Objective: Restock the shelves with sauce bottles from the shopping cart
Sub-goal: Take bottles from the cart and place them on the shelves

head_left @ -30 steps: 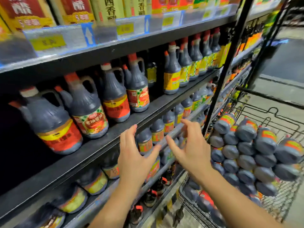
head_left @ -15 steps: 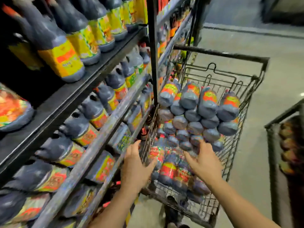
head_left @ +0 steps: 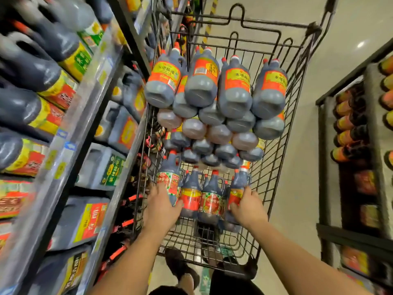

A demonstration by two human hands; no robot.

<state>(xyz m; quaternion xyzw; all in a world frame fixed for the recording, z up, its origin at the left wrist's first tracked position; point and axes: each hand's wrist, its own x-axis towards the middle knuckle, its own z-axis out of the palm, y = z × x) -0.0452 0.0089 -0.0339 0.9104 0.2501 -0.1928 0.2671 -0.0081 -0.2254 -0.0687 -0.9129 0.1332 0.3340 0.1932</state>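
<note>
Four upright sauce bottles (head_left: 201,194) stand in a row at the near end of the shopping cart (head_left: 276,167). Toward the cart's far end, a stack of larger bottles (head_left: 202,86) lies on its sides with the bases facing the camera.

Left grip (head_left: 161,207): inside the cart at its shelf side, thumb and fingers wrapped round the lower body of the leftmost bottle (head_left: 169,182).
Right grip (head_left: 246,207): at the cart's opposite side, curled round the labelled body of the rightmost bottle (head_left: 238,188).
Whether either bottle is off the cart floor: cannot tell.

Handling (judgement):
- The bottles look full of dark liquid, so each is probably heavy for one hand.
- The walls look like rigid plastic, so they are unlikely to give under a squeeze.
- The surface and label are smooth, so a body hold may slip once the weight hangs free.
- A moulded loop handle sits below each red cap. Taking hold there would be more secure than round the belly.
- The neighbours stand touching, so lift straight up to avoid tipping the two middle ones.

Destination: the shelves (head_left: 70,133), just beside the cart.
</note>
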